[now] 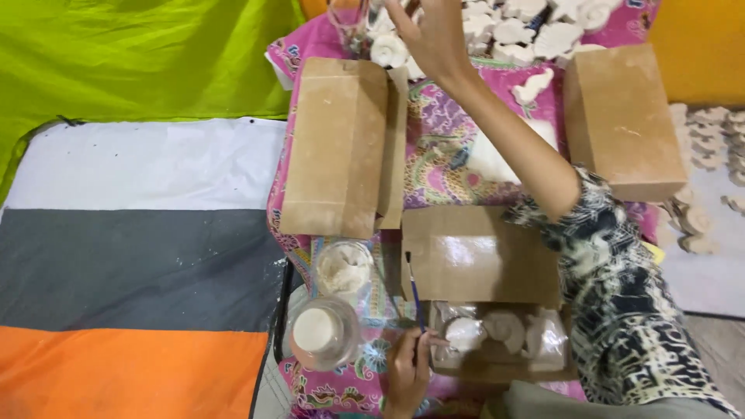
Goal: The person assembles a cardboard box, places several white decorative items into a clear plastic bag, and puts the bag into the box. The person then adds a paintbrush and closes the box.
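Your left hand pinched a thin brush between its fingers, low on the handle, with the brush standing nearly upright and its tip pointing away from you. Just right of those fingers sat an open box holding pale figures in clear wrap; the nearest one lay almost touching your fingertips. The box's raised flap stood just behind the brush.

Your right hand reached far across the table to a heap of white casts at the far edge; its fingers were curled, but whether they gripped anything could not be told. That forearm passed over the pink cloth, crossing above the open box.

Left of your near hand stood a jar of white paint, with a cup of whitish lumps just beyond it. Two closed brown boxes lay farther off, one to the left and one to the right of your reaching arm.
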